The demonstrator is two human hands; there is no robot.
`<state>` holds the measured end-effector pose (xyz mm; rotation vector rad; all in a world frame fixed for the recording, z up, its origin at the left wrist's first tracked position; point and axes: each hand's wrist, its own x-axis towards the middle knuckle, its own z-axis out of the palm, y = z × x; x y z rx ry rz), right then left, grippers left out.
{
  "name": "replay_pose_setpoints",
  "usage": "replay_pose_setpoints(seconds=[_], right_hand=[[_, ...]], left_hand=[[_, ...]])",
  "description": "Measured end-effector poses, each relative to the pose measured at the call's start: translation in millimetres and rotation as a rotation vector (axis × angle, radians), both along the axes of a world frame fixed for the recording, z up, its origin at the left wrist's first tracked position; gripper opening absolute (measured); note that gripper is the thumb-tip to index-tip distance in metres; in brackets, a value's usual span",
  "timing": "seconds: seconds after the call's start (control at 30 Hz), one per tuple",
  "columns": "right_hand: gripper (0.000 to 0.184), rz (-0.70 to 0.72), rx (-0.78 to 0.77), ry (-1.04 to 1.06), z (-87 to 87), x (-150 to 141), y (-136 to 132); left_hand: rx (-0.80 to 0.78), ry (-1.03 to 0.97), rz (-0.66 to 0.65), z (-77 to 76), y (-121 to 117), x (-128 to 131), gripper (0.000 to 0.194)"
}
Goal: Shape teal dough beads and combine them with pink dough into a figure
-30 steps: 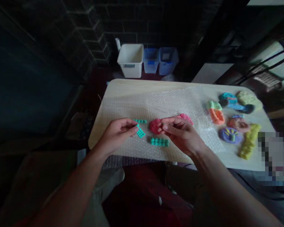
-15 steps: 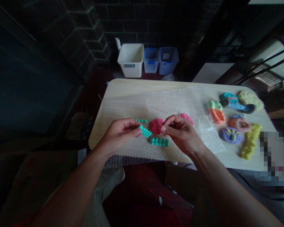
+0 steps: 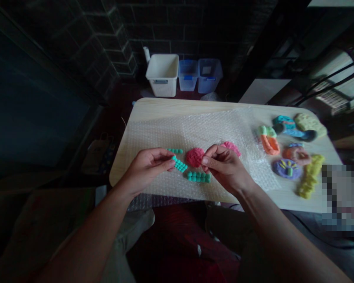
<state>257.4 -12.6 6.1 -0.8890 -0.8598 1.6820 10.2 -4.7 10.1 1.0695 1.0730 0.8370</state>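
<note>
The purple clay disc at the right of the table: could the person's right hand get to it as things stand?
Probably yes. Only flat bubble wrap lies between the right hand and the purple clay disc, and the orange clay piece sits off to one side.

A pale wooden table [image 3: 153, 107] carries a sheet of bubble wrap [image 3: 212, 129] over its left and middle. Clay pieces lie directly on the wood at the right end: a purple disc [image 3: 286, 169], a yellow strip [image 3: 310, 181], an orange-and-green loop [image 3: 269, 142], a ring [image 3: 297, 155], a blue shape [image 3: 293, 127], and a green lump [image 3: 310, 125].
</note>
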Motion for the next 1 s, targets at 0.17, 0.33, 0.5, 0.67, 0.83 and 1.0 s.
replay_pose_setpoints(seconds=[0.17,0.33,0.5,0.67,0.83,1.0], right_hand=[[0.023,0.078,-0.060,0.054,0.7,-0.7,-1.6],[0.025,0.149,-0.089,0.049,4.5,-1.8,-2.6],[0.026,0.036,0.008,-0.053,0.9,0.5,-2.0],[0.023,0.041,0.010,-0.063,-2.1,0.6,-2.5],[0.025,0.096,0.018,-0.060,-1.3,-3.2,-2.5],[0.046,0.041,0.033,-0.136,-2.3,-3.9,-2.3]], left_hand=[[0.012,0.030,-0.009,2.6,0.0,0.2,0.020],[0.008,0.034,-0.010,4.0,-0.4,0.2,0.019],[0.011,0.046,-0.004,4.8,0.0,1.1,0.021],[0.014,0.068,-0.006,4.1,-0.4,1.6,0.023],[0.002,0.044,-0.007,2.1,-1.7,2.4,0.025],[-0.005,0.033,-0.005,1.4,-2.2,2.3,0.029]])
